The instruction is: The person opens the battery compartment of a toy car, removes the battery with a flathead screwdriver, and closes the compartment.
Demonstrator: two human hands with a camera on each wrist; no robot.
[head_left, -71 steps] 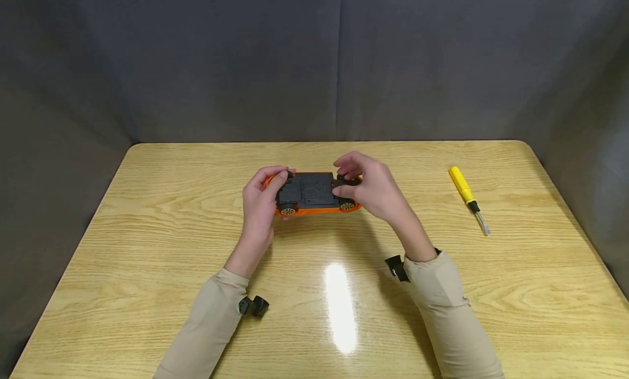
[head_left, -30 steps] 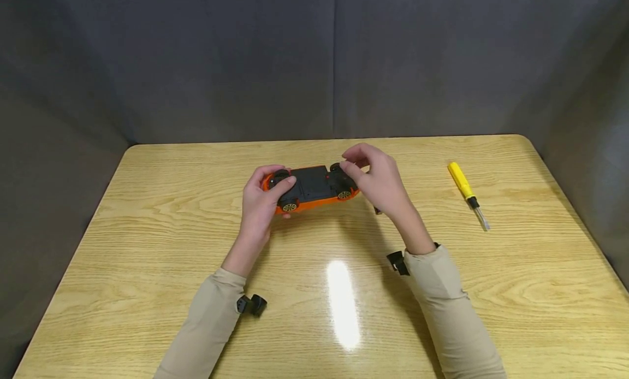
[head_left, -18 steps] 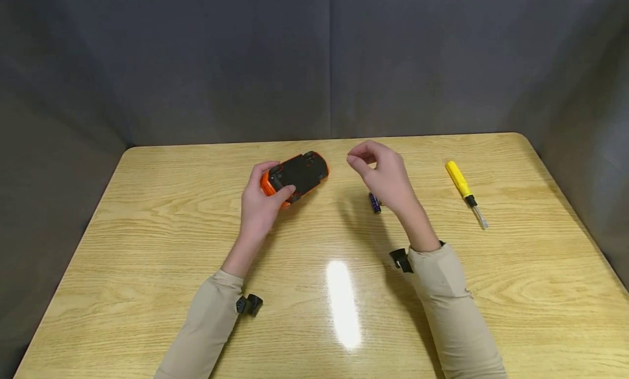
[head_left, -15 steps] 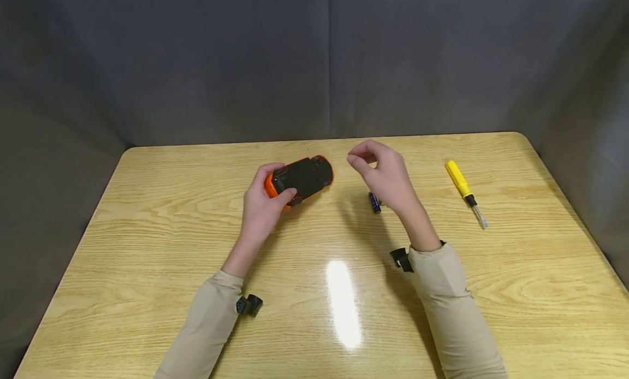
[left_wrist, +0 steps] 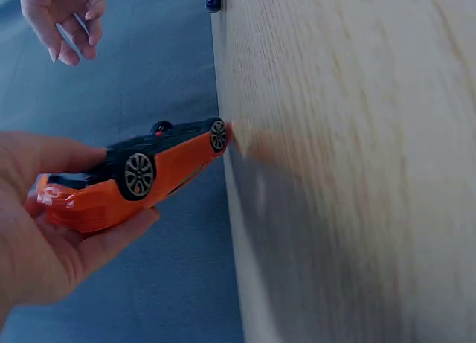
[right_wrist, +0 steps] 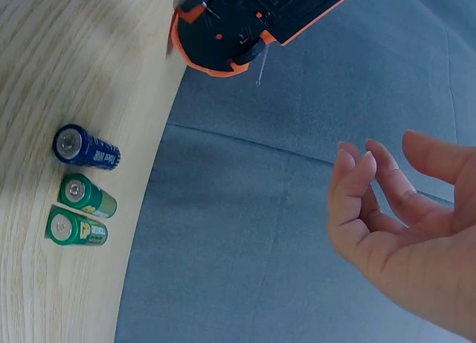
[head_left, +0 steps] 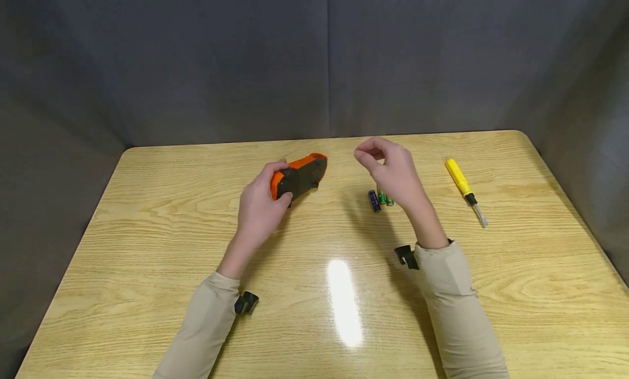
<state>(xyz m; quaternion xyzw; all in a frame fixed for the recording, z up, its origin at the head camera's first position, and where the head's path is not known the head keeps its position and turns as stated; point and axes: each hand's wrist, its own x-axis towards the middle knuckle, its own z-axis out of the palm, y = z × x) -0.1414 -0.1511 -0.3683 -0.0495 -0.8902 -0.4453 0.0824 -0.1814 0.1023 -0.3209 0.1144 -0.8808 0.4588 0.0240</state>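
My left hand grips one end of an orange toy car, its thumb on the black underside. The car is tilted with its wheels upward; in the left wrist view its far end is at or just over the tabletop. My right hand hovers to the right of the car, apart from it. Its fingers are loosely bent, and the right wrist view shows nothing between them. Below that hand lie a blue battery and two green batteries, one nearer and one farther from it.
A yellow-handled screwdriver lies on the right of the wooden table. Behind the table's back edge hangs a dark cloth. A bright light reflection shows on the tabletop.
My right hand has let go of the car and moved right. The left hand has tilted and turned the car, its free end swinging away from the right hand. The batteries have come into view.
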